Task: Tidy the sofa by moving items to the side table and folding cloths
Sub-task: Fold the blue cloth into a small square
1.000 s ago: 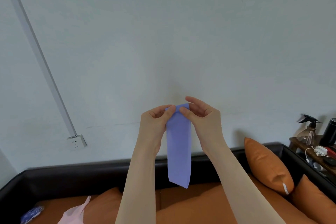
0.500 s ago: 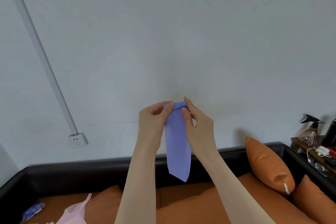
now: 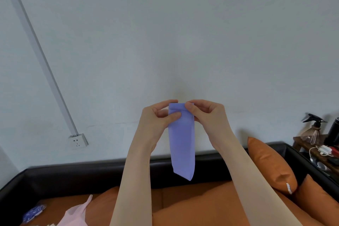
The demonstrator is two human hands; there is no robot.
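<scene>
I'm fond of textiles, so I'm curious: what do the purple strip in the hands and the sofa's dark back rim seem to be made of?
The purple cloth looks like thin, matte woven fabric: it hangs limp in a folded strip with soft creases. The sofa's back rim looks like black leather or a leather-like covering, smooth with a faint sheen; which of the two cannot be told.

The pink cloth (image 3: pixel 73 215) at the sofa's (image 3: pixel 192 205) left end is cut off by the bottom edge. A blue patterned thing (image 3: pixel 34 213) beside it is too blurred to name. On the desk (image 3: pixel 311 149) at the right edge, the dark bottle (image 3: pixel 334 131) is cropped (its top too), and small items under the cable (image 3: pixel 320 151) cannot be made out.
</scene>
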